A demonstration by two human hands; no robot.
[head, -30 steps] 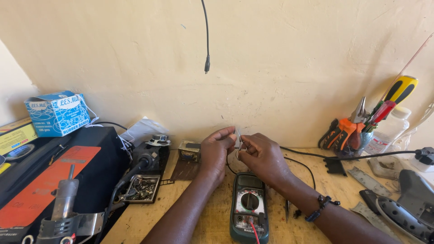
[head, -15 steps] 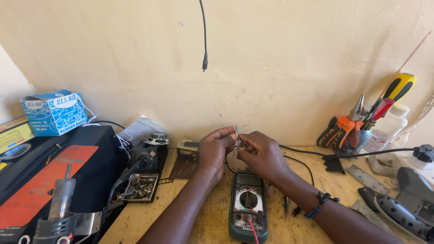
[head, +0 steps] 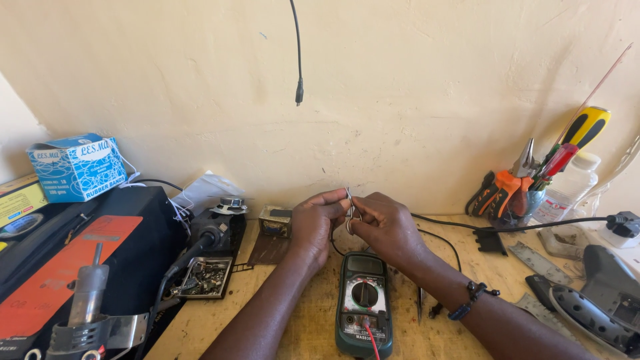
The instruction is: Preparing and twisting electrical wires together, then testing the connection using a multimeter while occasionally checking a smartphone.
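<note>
Both my hands meet above the wooden bench (head: 307, 320), near the wall. My left hand (head: 315, 223) and my right hand (head: 383, 223) pinch a small thin metal wire piece (head: 349, 208) between their fingertips. Right below them lies a green multimeter (head: 363, 303) with a round dial and a red lead plugged in at its lower end. A beaded bracelet (head: 470, 298) is on my right wrist.
A black case with an orange panel (head: 63, 267) and a soldering tool (head: 87, 293) stand at left, a blue box (head: 79, 167) behind. A soldering iron holder (head: 210, 243) and a tray of parts (head: 203, 277) sit left of my hands. A cup of pliers and screwdrivers (head: 527, 190) stands right. A black cable (head: 298, 60) hangs above.
My hands have stayed together at the same spot, with only slight finger shifts on the wire piece. The view has tilted a little.
</note>
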